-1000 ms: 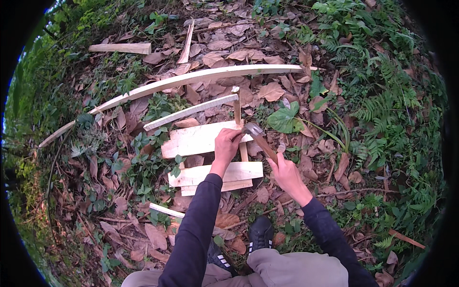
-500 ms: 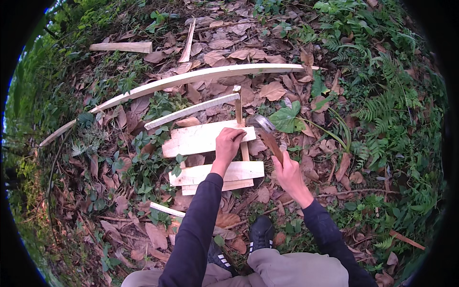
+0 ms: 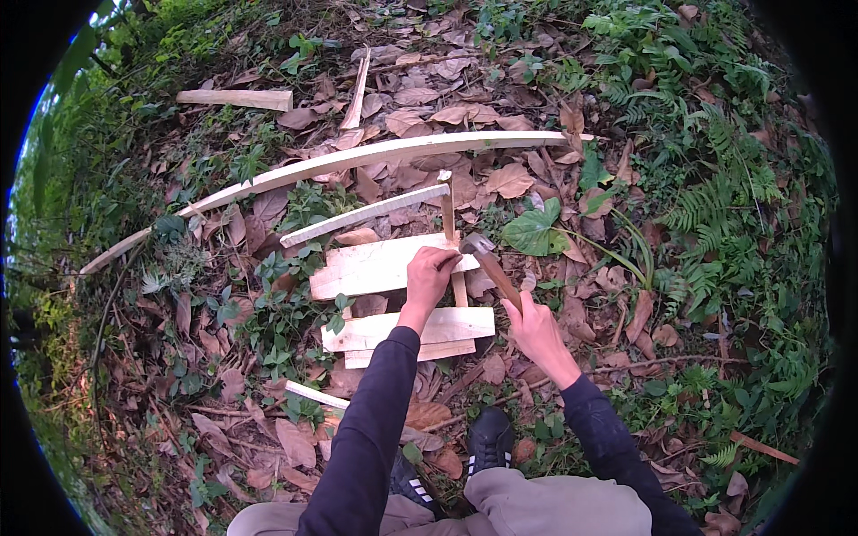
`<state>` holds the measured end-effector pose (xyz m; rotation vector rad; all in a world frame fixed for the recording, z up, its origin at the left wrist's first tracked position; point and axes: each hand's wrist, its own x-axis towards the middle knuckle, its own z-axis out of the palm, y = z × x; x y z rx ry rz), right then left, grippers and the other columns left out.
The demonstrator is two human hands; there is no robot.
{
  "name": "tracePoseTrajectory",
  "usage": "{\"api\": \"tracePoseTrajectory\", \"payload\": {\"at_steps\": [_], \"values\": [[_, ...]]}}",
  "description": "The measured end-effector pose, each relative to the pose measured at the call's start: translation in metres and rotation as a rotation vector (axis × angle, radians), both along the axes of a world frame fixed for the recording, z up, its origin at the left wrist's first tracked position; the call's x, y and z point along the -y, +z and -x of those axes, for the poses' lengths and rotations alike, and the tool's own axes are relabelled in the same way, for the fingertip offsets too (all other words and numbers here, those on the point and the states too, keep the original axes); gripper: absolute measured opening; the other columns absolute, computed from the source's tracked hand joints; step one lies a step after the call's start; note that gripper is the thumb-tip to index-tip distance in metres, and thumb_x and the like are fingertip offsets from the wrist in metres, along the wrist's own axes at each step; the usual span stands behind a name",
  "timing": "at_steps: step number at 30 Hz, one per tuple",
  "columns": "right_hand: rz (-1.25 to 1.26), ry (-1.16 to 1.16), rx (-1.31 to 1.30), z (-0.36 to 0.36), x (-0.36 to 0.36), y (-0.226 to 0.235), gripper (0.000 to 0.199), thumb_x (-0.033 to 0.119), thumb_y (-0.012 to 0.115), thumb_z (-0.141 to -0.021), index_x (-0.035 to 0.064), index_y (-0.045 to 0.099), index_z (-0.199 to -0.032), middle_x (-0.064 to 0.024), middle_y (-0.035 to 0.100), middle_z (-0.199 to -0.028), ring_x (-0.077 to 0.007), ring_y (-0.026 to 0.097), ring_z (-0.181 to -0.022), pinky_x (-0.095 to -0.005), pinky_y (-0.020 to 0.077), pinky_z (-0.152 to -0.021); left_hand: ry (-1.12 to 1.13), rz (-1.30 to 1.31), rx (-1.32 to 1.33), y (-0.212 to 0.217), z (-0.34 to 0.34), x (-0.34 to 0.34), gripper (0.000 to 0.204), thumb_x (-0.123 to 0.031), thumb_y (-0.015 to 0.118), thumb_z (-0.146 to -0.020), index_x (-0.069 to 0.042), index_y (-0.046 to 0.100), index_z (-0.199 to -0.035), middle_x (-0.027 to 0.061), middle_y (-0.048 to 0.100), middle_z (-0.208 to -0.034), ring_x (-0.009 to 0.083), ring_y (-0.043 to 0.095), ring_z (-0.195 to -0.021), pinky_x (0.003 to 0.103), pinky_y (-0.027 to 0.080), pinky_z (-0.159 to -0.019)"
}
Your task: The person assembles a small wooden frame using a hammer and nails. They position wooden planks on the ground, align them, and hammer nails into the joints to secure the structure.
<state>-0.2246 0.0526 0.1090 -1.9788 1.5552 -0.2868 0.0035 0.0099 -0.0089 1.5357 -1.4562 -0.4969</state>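
as i watched remotely, the right hand (image 3: 538, 335) had its fingers wrapped around the claw hammer (image 3: 497, 276), right of frame centre; near the hammer's head, the left hand (image 3: 429, 275) pressed its fingertips together over the central wide plank (image 3: 366, 268), anything pinched hidden from me.

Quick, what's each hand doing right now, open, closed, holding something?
Left hand: pinched closed over the widest board, near its right end; can't tell what's in the pinch.
Right hand: closed, holding the hammer.
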Motion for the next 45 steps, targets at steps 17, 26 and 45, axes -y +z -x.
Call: {"api": "tracePoseTrajectory", "payload": {"at_steps": [17, 26, 45], "values": [[0.04, -0.094, 0.164, -0.01, -0.019, -0.005, 0.033, 0.03, 0.057, -0.107, -0.0013, 0.05, -0.1, -0.0291, 0.063, -0.069, -0.0512, 0.065, -0.07, -0.0569, 0.0485, -0.056, -0.013, 0.027, 0.031, -0.001, 0.001, -0.002, 0.011, -0.01, 0.083, -0.082, -0.006, 0.079, -0.093, 0.0088, 0.075, -0.086, 0.026, 0.07, -0.085, 0.037, 0.057, -0.077], [0.102, -0.023, 0.077, -0.003, -0.004, -0.008, 0.029, 0.026, 0.058, -0.106, -0.0005, 0.049, -0.099, -0.0264, 0.062, -0.066, -0.0498, 0.065, -0.065, -0.057, 0.0486, -0.054, -0.021, 0.016, 0.008, -0.003, 0.001, -0.004, 0.012, -0.01, 0.082, -0.082, -0.006, 0.08, -0.094, 0.0085, 0.076, -0.087, 0.0258, 0.071, -0.087, 0.037, 0.057, -0.08], [0.122, 0.032, 0.085, 0.0, -0.001, 0.005, 0.027, 0.023, 0.06, -0.105, -0.0005, 0.048, -0.101, -0.0264, 0.063, -0.067, -0.0484, 0.065, -0.064, -0.0553, 0.05, -0.054, -0.017, 0.008, -0.028, 0.0, 0.0, -0.005, 0.011, -0.007, 0.081, -0.082, -0.006, 0.08, -0.092, 0.0092, 0.075, -0.087, 0.0257, 0.071, -0.087, 0.038, 0.057, -0.079]]}}
